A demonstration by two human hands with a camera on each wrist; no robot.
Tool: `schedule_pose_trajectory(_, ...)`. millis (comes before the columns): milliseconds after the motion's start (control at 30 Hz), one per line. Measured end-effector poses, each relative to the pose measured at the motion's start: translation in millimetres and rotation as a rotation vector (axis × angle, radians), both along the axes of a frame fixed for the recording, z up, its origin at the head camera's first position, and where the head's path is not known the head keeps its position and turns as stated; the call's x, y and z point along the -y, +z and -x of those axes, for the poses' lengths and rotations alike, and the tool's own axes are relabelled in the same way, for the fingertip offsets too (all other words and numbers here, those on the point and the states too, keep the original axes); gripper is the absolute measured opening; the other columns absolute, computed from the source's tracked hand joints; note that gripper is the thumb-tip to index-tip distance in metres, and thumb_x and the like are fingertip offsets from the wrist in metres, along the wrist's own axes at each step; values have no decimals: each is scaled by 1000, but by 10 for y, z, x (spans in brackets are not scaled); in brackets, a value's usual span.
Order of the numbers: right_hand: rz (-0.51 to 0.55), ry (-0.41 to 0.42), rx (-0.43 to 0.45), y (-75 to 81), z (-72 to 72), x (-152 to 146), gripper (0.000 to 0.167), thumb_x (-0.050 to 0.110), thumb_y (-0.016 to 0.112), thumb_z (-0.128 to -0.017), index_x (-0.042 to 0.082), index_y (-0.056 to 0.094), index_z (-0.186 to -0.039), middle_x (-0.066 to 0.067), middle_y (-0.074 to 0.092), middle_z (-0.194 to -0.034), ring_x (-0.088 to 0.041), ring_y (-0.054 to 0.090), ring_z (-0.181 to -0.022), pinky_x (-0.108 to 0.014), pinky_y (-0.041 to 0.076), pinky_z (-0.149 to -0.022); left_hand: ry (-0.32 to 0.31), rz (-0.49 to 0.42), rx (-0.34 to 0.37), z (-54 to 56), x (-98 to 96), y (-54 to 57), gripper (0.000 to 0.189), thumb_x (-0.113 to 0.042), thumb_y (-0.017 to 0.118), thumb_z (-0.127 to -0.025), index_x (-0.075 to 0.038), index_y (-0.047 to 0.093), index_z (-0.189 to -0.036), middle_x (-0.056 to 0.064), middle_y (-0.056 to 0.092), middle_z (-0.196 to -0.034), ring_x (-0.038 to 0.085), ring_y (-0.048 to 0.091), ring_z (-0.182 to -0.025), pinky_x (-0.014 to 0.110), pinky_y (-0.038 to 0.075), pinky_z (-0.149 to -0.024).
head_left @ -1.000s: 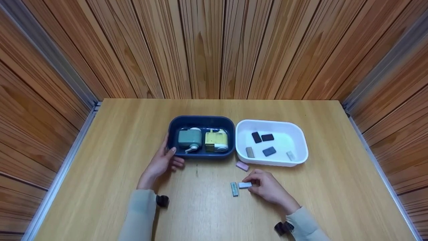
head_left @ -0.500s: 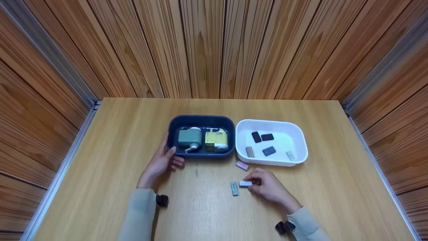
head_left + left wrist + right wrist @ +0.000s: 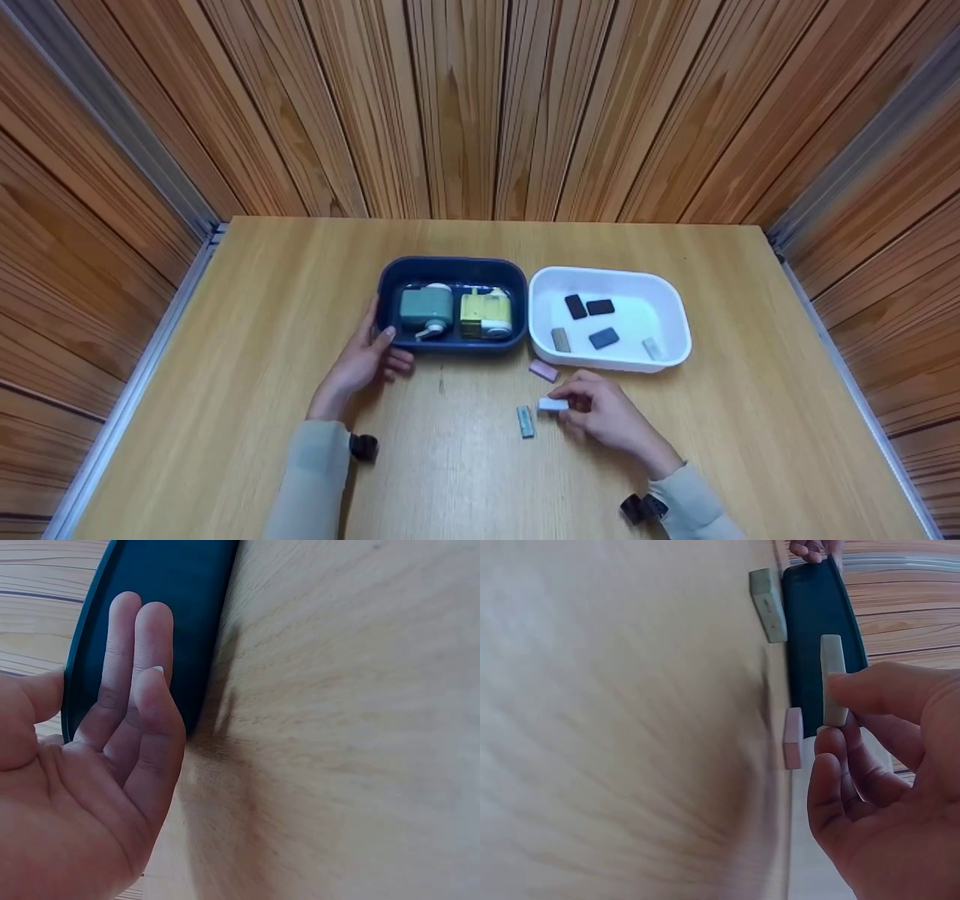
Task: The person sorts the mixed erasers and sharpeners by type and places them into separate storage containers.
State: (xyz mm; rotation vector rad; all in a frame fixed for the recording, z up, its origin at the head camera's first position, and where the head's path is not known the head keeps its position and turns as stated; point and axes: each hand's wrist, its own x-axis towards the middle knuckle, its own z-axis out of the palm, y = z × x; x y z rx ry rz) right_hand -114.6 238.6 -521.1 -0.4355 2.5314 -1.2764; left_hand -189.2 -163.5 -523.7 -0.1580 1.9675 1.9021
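Observation:
My right hand (image 3: 606, 412) pinches a whitish eraser (image 3: 553, 405) between thumb and fingers, held just above the table. In the right wrist view this eraser (image 3: 833, 679) stands apart from the tabletop. Left of it lies a teal eraser (image 3: 525, 421), and a pink eraser (image 3: 543, 371) lies by the white tray's near corner. The left hand (image 3: 360, 364) rests against the near left corner of a navy tray (image 3: 450, 346). Its thumb touches the rim, while relaxed fingers (image 3: 154, 645) lie along the outer wall in the left wrist view.
Inside the navy tray sit a green crank pencil sharpener (image 3: 426, 307) and a yellow one (image 3: 486, 313). Beside it stands a white tray (image 3: 660, 360) with several dark, grey and pale erasers. Wood-panelled walls (image 3: 465, 112) enclose the table (image 3: 262, 300).
My right hand has lifted the whitish eraser off the table and moved slightly up and away from the teal one. The left hand has stayed at the navy tray.

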Motion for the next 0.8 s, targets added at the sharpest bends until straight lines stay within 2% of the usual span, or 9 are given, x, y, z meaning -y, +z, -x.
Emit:
schedule_pose_trajectory(167,-3,6,-70,77,-10,9,28,2,76,-84,16,76,-108,5,61,-98,-18,57,-87,-27,48,-73,-7,-2,-15,4,-3,-8,64,-31,39,-109,-53,2,-155,21,71,-99,36,70,-90,43,54,-75)
schedule_pose_trajectory(433,16,-47,-19,287,-48,18,29,5,75,-86,22,76,-109,7,62,-102,-18,57,-95,-41,50,-82,-5,-3,5,10,1,-10,63,-31,39,-109,-55,2,-154,22,70,-100,36,69,-92,43,53,-78)
schedule_pose_trajectory(600,11,-50,-53,402,-84,25,28,5,75,-87,20,76,-111,9,61,-102,-18,57,-96,-43,49,-84,6,-4,17,13,-2,-6,64,-30,39,-109,-55,2,-154,22,70,-100,36,69,-91,42,54,-76)
schedule_pose_trajectory(800,18,-52,-88,502,-92,-1,32,6,75,-87,31,75,-108,11,62,-101,-18,58,-95,-39,50,-84,6,-9,38,21,8,-5,63,-31,39,-109,-58,3,-153,22,70,-101,35,69,-92,40,53,-76)
